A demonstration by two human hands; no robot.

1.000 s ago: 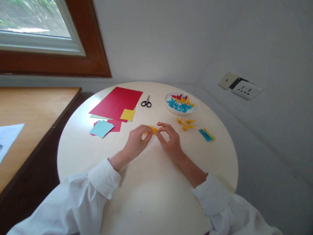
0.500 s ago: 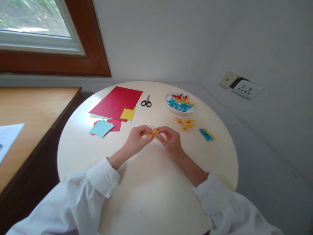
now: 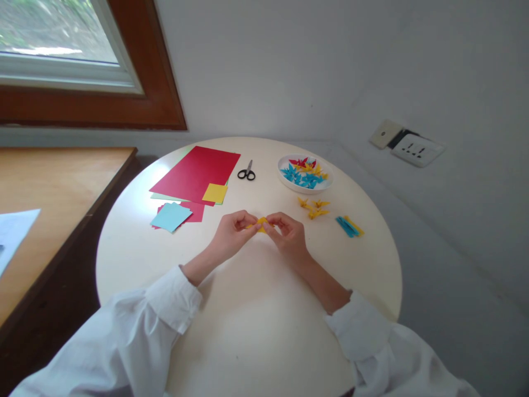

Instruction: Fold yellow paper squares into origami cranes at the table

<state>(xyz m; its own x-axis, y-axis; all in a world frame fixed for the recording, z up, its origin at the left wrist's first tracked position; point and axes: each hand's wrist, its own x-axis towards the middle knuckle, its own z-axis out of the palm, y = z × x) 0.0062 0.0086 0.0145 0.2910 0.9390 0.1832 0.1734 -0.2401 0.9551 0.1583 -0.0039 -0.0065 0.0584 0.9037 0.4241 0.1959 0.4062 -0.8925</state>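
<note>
A small piece of folded yellow paper (image 3: 262, 223) is pinched between both hands above the middle of the round table. My left hand (image 3: 233, 231) grips its left side between thumb and fingers; my right hand (image 3: 288, 234) holds the right side the same way. Fingertips hide much of the paper, so its exact folded form is hard to make out. Several yellow paper cranes (image 3: 314, 208) rest on the table beyond my right hand. Farther right lie narrow folded strips of blue and yellow paper (image 3: 349, 226).
On the white round table (image 3: 256, 331), a white dish (image 3: 306, 190) holds blue, yellow and red paper cranes. Black-handled scissors (image 3: 247, 173) lie beside a large red sheet (image 3: 194, 173), with a yellow square (image 3: 215, 193) on its corner. Light blue squares (image 3: 171, 216) sit nearer me.
Both hands stay in nearly the same place with the yellow paper between them. The paper's visible outline has shifted slightly between my fingertips.
</note>
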